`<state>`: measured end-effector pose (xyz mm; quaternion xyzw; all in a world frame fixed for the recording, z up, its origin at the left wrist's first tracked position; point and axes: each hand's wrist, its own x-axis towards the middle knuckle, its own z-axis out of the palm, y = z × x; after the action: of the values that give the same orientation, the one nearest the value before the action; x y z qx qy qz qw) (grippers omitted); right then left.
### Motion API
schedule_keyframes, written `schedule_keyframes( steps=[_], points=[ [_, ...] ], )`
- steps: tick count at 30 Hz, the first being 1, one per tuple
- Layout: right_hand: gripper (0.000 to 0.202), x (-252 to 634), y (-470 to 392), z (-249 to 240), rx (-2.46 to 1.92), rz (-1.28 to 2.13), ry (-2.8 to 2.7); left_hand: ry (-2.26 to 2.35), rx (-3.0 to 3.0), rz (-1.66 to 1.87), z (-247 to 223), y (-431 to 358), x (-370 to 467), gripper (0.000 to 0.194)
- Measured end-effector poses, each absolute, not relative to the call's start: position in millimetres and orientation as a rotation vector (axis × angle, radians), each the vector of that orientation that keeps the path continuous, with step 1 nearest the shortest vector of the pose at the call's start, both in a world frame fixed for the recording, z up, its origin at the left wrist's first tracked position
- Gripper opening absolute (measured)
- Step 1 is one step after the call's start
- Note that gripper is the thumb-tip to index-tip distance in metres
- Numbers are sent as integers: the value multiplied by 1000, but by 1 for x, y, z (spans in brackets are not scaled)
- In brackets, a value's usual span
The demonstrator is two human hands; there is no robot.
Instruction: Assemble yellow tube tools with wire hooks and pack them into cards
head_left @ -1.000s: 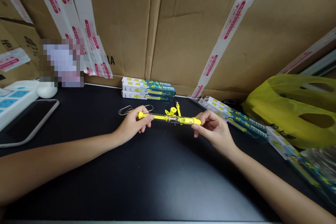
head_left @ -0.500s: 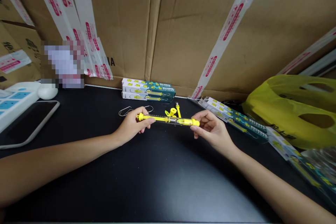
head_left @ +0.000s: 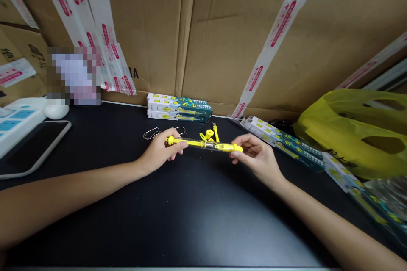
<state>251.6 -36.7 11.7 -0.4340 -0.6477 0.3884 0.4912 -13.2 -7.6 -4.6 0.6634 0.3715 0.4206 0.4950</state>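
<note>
Black and smooth, the table (head_left: 190, 211) takes up the ground nearest me, and my two forearms come in across it from either side. Above it I hold one clear tube with yellow inner parts and yellow ends (head_left: 208, 145). Its long axis runs crosswise, from one grip to the other, the right end slightly lower in view than the left.

My left grip (head_left: 160, 152) pinches the tube close to its left end, thumb on the near side, that end lying above the base of the thumb. My right grip (head_left: 259, 154) pinches the yellow cap at the opposite end between thumb and forefinger; its other fingers are curled behind. The middle of the tube is bare, and both hands stand about equally far from it.

Just beyond that middle lie loose yellow pieces (head_left: 207, 135) and, just beside them, a yellow rod (head_left: 216, 132), pointing away from me. The rod is nearer the right grip than the left. Behind the left grip lie bent wire hooks (head_left: 149, 132), partly hidden; their number I cannot tell.

Farther back, stacked printed boxes (head_left: 179, 109) stand at the foot of a taped cardboard wall (head_left: 159, 29), well apart from either grip.
</note>
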Motion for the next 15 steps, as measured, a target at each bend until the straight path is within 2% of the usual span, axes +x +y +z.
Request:
schedule_keyframes(
  steps=[15],
  points=[
    [27, 249, -40, 17, -980, 906, -1609, 902, 1599, 994, -6, -6, -14, 25]
  ],
)
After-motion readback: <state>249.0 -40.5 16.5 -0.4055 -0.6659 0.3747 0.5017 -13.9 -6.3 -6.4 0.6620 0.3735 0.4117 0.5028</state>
